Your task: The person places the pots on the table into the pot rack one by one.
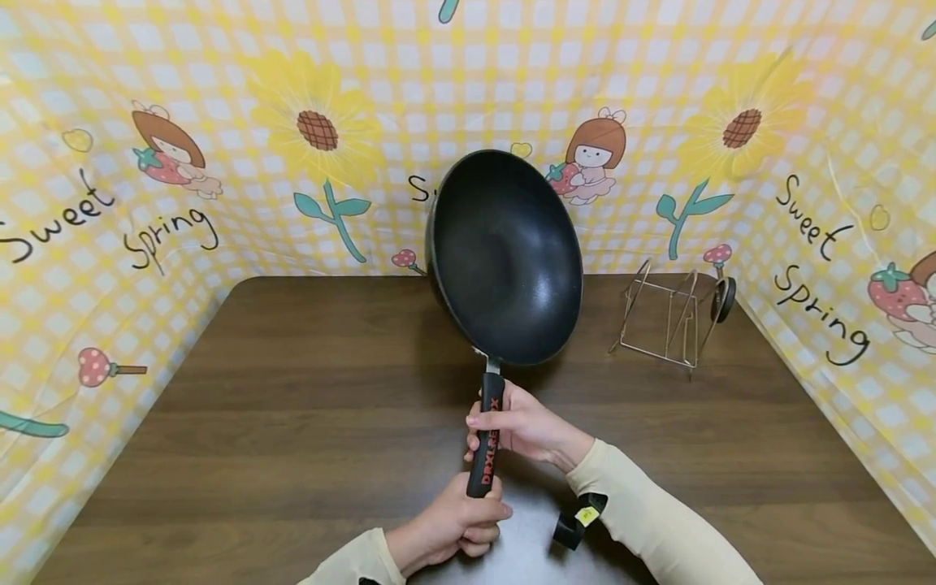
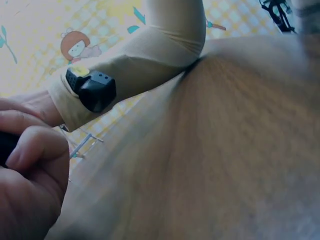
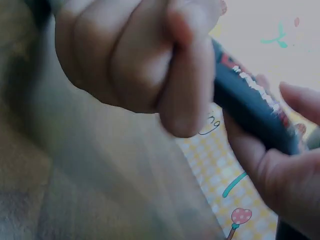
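A black wok [image 1: 504, 252] is held up above the brown table [image 1: 292, 390], tilted so that its dark inside faces me. Its black handle [image 1: 488, 431] with red lettering points down toward me. My right hand [image 1: 512, 426] grips the upper part of the handle, fingers wrapped round it. My left hand [image 1: 461, 524] grips the handle's lower end. The right wrist view shows the handle [image 3: 250, 105] running between the left fist [image 3: 135, 60] and the right palm [image 3: 280, 170]. In the left wrist view, curled left fingers [image 2: 30, 170] sit below the right sleeve [image 2: 150, 55].
A thin wire rack [image 1: 669, 321] stands on the table at the back right, with a small black wheel-like part [image 1: 724, 299] beside it. A yellow checked cloth with flowers and cartoon figures [image 1: 146, 162] walls the table on three sides.
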### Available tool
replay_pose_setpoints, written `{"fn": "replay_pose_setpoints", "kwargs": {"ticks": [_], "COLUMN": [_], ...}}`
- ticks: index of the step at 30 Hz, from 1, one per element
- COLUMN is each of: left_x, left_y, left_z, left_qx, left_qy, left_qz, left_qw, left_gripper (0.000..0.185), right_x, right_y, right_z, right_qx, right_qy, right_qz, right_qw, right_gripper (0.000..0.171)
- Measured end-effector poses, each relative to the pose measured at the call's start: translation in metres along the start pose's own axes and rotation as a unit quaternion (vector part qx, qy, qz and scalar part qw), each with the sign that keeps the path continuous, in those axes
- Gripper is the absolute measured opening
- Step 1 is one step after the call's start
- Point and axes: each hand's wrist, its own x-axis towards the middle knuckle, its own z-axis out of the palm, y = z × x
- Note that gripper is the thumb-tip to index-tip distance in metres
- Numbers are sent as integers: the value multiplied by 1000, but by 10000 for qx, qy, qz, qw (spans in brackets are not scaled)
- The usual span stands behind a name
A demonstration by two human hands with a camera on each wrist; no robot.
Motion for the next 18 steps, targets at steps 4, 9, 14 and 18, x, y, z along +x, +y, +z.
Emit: {"fn": "replay_pose_setpoints", "kwargs": {"ticks": [4,9,14,18], "left_x": [0,3,3,3], "left_y": [1,2,2,2], "left_z": [0,2,4,2], "left_qx": [326,501,482,462], "left_qy": [588,828,591,298], "left_qz": [-181,-276,-235,-189], "left_qw": [9976,9949,9968,9983], "left_gripper": [31,32,32,30], "right_x": [2,4,4,4], "right_y": [2,3,6,9], "right_z": [0,-2,-3,-5], "right_qx": [-75,61,152,310], "right_qy": [280,247,8,-208], "right_qz": [4,-191,-369,-474], "right_qw": [9996,9995,9992,9982], "right_gripper": [16,17,22,25]}}
